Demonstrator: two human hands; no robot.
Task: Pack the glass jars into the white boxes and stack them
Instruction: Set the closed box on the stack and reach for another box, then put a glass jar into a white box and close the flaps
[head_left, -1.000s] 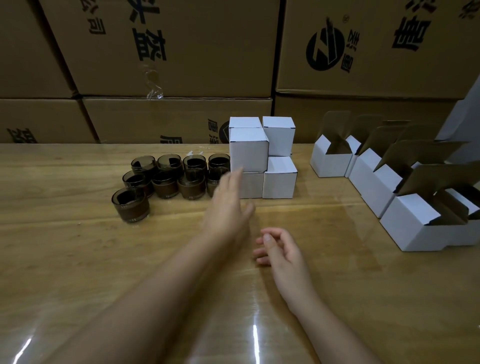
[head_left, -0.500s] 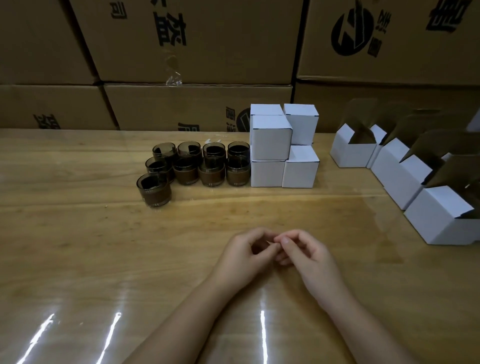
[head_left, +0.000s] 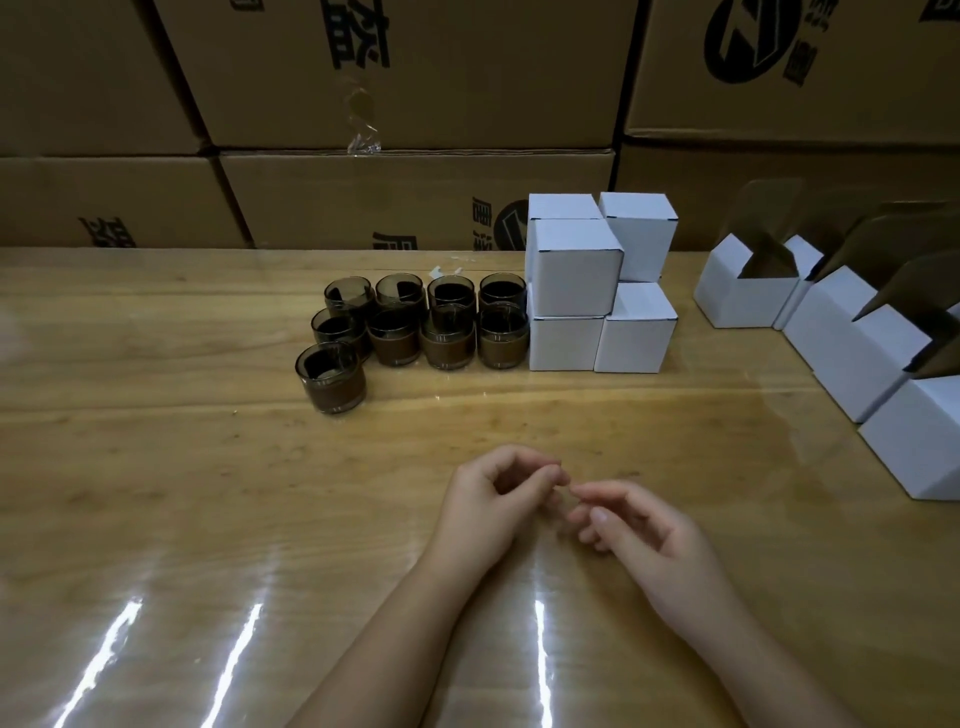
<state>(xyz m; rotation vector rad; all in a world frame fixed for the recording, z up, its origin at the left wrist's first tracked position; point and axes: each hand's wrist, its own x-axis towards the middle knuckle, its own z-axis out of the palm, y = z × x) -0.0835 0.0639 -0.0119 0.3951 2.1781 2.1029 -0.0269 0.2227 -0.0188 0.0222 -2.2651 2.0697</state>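
Nine small smoky glass jars with brown lower bands (head_left: 415, 327) stand clustered on the glossy wooden surface (head_left: 182, 493), the rightmost just beside a stack of closed white cardboard boxes (head_left: 571, 270). Open white boxes with raised brown flaps (head_left: 748, 296) line up to the right, well apart from the jars. Large brown cartons (head_left: 415, 78) fill the back. Near the front, the left hand (head_left: 493, 499) curls its fingers, thumb meeting forefinger; whether they pinch anything cannot be told. The right hand (head_left: 639, 530) lies loosely curled, holding nothing.
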